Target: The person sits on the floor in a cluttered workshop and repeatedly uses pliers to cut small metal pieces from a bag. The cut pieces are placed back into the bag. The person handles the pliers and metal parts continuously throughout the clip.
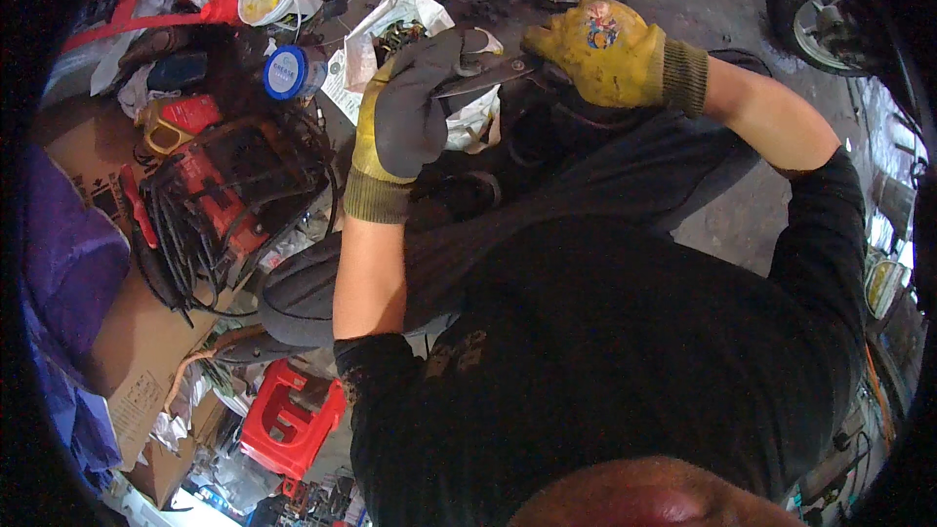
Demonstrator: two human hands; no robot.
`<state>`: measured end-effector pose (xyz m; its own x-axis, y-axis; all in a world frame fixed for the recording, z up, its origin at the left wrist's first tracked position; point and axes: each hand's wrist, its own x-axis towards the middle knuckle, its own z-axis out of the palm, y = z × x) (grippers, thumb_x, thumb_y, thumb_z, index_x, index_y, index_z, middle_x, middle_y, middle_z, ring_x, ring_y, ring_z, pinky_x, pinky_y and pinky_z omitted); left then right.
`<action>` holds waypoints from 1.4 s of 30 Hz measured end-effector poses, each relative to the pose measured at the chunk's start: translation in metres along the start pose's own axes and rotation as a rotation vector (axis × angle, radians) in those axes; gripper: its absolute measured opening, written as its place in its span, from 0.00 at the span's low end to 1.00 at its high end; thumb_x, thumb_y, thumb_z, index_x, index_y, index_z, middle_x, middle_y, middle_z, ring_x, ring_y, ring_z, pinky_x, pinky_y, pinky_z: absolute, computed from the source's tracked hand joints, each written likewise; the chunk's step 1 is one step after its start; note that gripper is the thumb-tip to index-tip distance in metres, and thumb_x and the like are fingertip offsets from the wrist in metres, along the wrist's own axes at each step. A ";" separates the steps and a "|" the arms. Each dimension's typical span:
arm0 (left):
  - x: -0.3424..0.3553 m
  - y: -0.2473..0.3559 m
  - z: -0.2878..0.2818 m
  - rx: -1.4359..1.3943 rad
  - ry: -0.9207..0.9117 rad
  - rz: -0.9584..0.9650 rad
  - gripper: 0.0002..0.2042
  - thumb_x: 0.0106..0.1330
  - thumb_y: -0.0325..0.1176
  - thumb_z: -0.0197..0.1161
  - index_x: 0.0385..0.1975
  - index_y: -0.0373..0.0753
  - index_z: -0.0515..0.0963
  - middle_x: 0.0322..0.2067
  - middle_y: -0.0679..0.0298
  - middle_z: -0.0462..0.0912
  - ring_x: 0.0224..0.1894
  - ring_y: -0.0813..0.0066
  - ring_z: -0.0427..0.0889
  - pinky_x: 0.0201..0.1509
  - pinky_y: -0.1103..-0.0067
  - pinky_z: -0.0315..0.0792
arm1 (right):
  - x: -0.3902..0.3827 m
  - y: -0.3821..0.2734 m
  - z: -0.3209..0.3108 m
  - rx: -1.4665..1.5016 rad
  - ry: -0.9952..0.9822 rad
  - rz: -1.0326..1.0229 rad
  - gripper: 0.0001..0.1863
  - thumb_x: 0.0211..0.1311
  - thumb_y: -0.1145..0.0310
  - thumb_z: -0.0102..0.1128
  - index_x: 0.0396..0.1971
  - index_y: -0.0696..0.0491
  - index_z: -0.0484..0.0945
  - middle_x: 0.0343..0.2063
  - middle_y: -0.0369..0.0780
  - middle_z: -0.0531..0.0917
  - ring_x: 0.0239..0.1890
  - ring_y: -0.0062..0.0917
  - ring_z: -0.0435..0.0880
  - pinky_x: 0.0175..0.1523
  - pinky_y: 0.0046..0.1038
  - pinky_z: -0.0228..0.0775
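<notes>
Holding strip (485,78), apparently metal, part-hidden

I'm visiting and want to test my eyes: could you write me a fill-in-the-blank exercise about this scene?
1. A metal piece runs from the left hand to the ____ hand.
2. The round lid is edged in ____.
3. The plastic stool at the lower left is ____.
4. The tyre at the upper right is ____.

Missing words: right; blue; red; black.
</notes>
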<state>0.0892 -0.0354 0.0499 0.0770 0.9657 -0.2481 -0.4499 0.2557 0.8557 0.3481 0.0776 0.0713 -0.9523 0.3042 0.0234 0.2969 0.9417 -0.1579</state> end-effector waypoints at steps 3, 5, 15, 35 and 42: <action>-0.004 0.015 0.005 0.745 -0.076 0.357 0.18 0.63 0.13 0.47 0.51 0.27 0.78 0.55 0.51 0.82 0.55 0.60 0.84 0.63 0.70 0.76 | -0.005 -0.004 -0.010 0.012 0.075 -0.043 0.26 0.55 0.67 0.61 0.56 0.54 0.76 0.33 0.41 0.86 0.36 0.36 0.88 0.39 0.37 0.79; -0.005 0.035 0.032 0.417 0.039 0.084 0.18 0.62 0.12 0.47 0.50 0.26 0.78 0.54 0.50 0.82 0.54 0.60 0.84 0.64 0.71 0.76 | -0.010 -0.008 -0.008 -0.080 0.086 -0.028 0.26 0.55 0.67 0.61 0.56 0.54 0.76 0.34 0.42 0.86 0.36 0.37 0.88 0.39 0.37 0.79; -0.017 -0.005 0.019 0.055 0.148 0.045 0.16 0.64 0.14 0.52 0.52 0.25 0.75 0.55 0.49 0.80 0.54 0.61 0.83 0.63 0.69 0.77 | -0.001 -0.004 -0.012 -0.086 -0.073 -0.011 0.25 0.56 0.67 0.59 0.56 0.55 0.76 0.38 0.43 0.86 0.41 0.38 0.87 0.46 0.38 0.79; -0.006 0.002 0.035 -0.376 0.177 0.301 0.22 0.75 0.28 0.51 0.67 0.27 0.66 0.62 0.51 0.76 0.63 0.62 0.78 0.67 0.68 0.74 | -0.028 -0.067 0.007 2.169 -0.143 -0.012 0.12 0.73 0.65 0.59 0.47 0.58 0.79 0.37 0.39 0.83 0.37 0.27 0.82 0.44 0.29 0.75; -0.007 0.008 0.064 -0.503 0.209 0.267 0.21 0.76 0.32 0.53 0.65 0.30 0.70 0.61 0.53 0.78 0.61 0.60 0.80 0.65 0.64 0.76 | -0.016 -0.082 0.002 2.336 -0.035 0.229 0.20 0.79 0.52 0.50 0.38 0.54 0.81 0.20 0.35 0.78 0.22 0.19 0.76 0.29 0.23 0.68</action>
<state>0.1418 -0.0373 0.0877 -0.2496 0.9511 -0.1819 -0.7989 -0.0961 0.5938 0.3383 -0.0050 0.0819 -0.9358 0.3155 -0.1576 -0.1671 -0.7901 -0.5897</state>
